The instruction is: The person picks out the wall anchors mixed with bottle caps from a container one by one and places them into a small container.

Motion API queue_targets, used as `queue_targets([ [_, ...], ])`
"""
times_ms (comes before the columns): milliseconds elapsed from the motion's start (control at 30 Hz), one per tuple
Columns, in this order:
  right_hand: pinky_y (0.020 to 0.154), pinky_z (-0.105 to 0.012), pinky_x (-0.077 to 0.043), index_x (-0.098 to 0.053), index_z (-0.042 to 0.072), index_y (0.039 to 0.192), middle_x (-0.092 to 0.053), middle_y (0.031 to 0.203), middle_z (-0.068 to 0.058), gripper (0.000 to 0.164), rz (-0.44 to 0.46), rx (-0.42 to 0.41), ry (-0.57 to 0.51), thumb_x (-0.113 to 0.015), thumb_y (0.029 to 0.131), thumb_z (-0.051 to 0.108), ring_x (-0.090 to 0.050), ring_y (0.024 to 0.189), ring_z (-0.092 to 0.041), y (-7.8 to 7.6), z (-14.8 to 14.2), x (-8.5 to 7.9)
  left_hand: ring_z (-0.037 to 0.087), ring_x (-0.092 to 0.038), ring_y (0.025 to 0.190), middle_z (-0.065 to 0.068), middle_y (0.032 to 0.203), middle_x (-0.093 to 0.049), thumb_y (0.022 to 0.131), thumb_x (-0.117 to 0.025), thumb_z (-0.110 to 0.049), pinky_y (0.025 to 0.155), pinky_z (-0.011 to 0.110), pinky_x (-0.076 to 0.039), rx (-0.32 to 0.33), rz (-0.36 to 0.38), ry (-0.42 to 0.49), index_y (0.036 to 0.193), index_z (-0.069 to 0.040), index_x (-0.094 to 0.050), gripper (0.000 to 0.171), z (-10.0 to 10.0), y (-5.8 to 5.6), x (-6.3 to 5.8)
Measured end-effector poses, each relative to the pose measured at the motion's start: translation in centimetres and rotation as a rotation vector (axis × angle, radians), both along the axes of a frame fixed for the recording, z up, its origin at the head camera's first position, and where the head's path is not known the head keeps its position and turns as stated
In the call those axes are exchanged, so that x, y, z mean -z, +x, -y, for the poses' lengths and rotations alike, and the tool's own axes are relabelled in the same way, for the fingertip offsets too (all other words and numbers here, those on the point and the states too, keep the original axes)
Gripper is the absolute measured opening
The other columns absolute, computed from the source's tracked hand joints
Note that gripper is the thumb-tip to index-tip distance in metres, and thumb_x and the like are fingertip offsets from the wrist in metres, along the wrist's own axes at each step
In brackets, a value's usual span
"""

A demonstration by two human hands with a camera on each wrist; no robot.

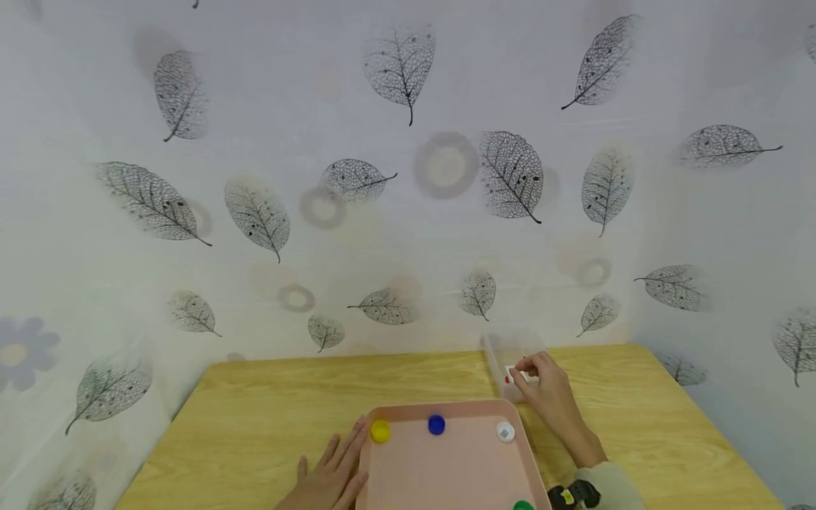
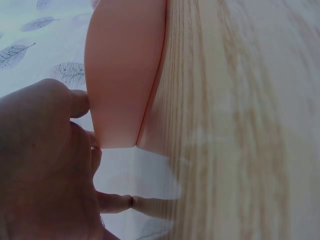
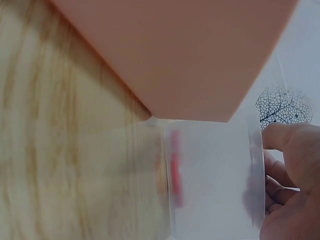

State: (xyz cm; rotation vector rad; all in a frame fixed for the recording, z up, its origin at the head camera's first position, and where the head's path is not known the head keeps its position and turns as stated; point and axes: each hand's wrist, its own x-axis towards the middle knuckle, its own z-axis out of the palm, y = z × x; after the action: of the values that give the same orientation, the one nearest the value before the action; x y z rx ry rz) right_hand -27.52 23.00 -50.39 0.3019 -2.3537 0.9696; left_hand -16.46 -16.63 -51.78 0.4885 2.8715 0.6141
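Note:
My left hand (image 1: 326, 478) lies with fingers spread along the left rim of a pink tray (image 1: 440, 489); in the left wrist view its fingertips meet the top of the tray's wall (image 2: 125, 75). My right hand (image 1: 550, 393) is over a translucent plastic box (image 1: 494, 358) behind the tray's far right corner, thumb and forefinger bent toward each other. Something red (image 3: 176, 175) shows through the box wall in the right wrist view. I cannot tell whether the fingertips pinch anything, as the box wall partly hides them.
Inside the tray are a yellow cap (image 1: 380, 431) at the far left, a blue cap (image 1: 436, 424) at the far middle, a white cap (image 1: 506, 431) at the far right and a green cap (image 1: 523, 505) near the right wall. A leaf-patterned curtain (image 1: 382, 234) hangs behind the wooden table (image 1: 255, 425).

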Motion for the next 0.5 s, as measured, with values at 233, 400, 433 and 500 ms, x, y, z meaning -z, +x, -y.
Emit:
queue_targets([
  [233, 0.069, -0.042, -0.051, -0.064, 0.006, 0.086, -0.058, 0.086, -0.006, 0.010, -0.018, -0.003, -0.001, -0.072, 0.083, 0.010, -0.058, 0.077, -0.022, 0.00, -0.06, 0.09, 0.043, -0.020, 0.138, -0.008, 0.159, -0.005, 0.100, -0.020, -0.055, 0.083, 0.085, -0.004, 0.025, -0.018, 0.004, 0.153, -0.033, 0.000, 0.060, 0.06, -0.06, -0.05],
  [400, 0.069, -0.043, -0.052, -0.064, 0.005, 0.086, -0.058, 0.085, -0.007, 0.009, -0.031, -0.004, 0.012, -0.072, 0.083, 0.008, -0.058, 0.076, -0.023, -0.01, -0.13, 0.10, 0.044, -0.019, 0.138, -0.010, 0.158, -0.003, 0.101, -0.022, -0.054, 0.082, 0.085, -0.007, 0.054, -0.023, 0.011, 0.153, -0.032, -0.002, 0.060, 0.14, -0.07, -0.34],
  [433, 0.069, -0.043, -0.051, -0.064, 0.005, 0.086, -0.058, 0.086, -0.007, 0.008, -0.029, -0.011, 0.016, -0.071, 0.083, 0.008, -0.058, 0.076, -0.023, -0.04, -0.15, 0.04, 0.044, -0.019, 0.137, -0.010, 0.158, -0.003, 0.100, -0.022, -0.054, 0.082, 0.086, -0.008, 0.055, -0.020, 0.008, 0.153, -0.032, -0.002, 0.060, 0.16, -0.12, -0.42],
  [500, 0.069, -0.043, -0.051, -0.065, 0.005, 0.087, -0.058, 0.086, -0.008, 0.007, -0.029, -0.015, 0.030, -0.070, 0.084, 0.008, -0.057, 0.077, -0.024, -0.07, -0.20, -0.20, 0.042, -0.020, 0.138, -0.012, 0.158, -0.002, 0.100, -0.020, -0.056, 0.082, 0.085, -0.008, 0.051, -0.011, 0.001, 0.153, -0.033, -0.001, 0.061, 0.13, -0.29, -0.64],
])
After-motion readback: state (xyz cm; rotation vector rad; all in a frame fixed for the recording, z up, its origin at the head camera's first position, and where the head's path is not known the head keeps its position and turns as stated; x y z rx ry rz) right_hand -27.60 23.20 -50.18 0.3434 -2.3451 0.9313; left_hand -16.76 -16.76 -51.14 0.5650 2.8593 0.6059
